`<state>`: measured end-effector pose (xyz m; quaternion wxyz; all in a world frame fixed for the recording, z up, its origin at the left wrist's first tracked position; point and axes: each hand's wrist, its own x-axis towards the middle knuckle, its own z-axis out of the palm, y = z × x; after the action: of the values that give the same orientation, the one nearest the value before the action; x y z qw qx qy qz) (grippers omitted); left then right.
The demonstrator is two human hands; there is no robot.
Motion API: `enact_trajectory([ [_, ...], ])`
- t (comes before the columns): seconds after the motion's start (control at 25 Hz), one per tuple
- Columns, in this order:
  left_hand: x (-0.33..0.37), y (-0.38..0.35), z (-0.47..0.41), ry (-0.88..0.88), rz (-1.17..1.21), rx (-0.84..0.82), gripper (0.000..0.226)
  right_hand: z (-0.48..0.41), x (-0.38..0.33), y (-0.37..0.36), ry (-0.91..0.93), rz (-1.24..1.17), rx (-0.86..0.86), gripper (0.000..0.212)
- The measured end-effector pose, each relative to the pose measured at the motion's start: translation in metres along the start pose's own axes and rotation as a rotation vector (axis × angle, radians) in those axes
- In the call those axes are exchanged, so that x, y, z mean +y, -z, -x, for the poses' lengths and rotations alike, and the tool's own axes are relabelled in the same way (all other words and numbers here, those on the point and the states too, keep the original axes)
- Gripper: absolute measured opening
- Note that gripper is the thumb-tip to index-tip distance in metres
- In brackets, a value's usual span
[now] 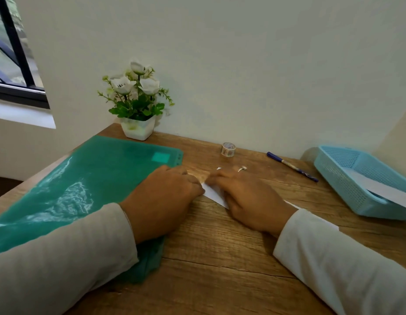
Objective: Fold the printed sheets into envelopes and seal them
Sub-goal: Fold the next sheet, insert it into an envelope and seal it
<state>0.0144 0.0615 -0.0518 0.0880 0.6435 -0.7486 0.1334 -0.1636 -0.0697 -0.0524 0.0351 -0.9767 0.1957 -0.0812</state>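
pressing white sheet (213, 193) on counter (220, 258) with right hand (247, 197), fingers straight; left hand (165, 196) curled at sheet's edge, cannot tell if gripping.

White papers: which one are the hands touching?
The paper touched by the left hand and right hand; the other sheet lies in the blue basket.

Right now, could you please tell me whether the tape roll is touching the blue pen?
Apart. The head view shows the tape roll and the blue pen with bare wooden desk between them.
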Motion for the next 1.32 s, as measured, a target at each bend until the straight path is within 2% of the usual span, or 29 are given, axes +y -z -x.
enact_trajectory([
  [0.2, -0.001, -0.001, -0.001, -0.001, -0.013, -0.029, 0.040, -0.014, 0.026, 0.005, -0.108, 0.023, 0.046, 0.043],
  [0.44, -0.002, -0.002, -0.002, 0.005, -0.021, -0.038, 0.039, -0.003, 0.003, 0.000, -0.036, -0.152, 0.023, 0.040],
  [0.6, 0.001, 0.001, -0.002, 0.014, -0.021, -0.065, 0.040, -0.015, 0.030, 0.002, -0.194, -0.111, 0.076, 0.042],
  [0.8, -0.001, 0.001, -0.003, 0.020, -0.005, -0.069, 0.039, -0.006, 0.007, -0.002, -0.051, -0.191, 0.048, 0.042],
  [1.0, 0.003, 0.000, -0.002, 0.061, -0.006, -0.098, 0.040, -0.012, 0.035, -0.010, -0.188, -0.239, 0.134, 0.042],
  [1.2, 0.006, -0.003, -0.011, 0.068, 0.083, -0.137, 0.049, -0.010, 0.038, -0.013, -0.204, -0.339, 0.143, 0.039],
  [1.32, 0.005, -0.002, -0.012, 0.076, 0.051, -0.122, 0.044, -0.010, 0.037, -0.013, -0.202, -0.338, 0.136, 0.039],
])
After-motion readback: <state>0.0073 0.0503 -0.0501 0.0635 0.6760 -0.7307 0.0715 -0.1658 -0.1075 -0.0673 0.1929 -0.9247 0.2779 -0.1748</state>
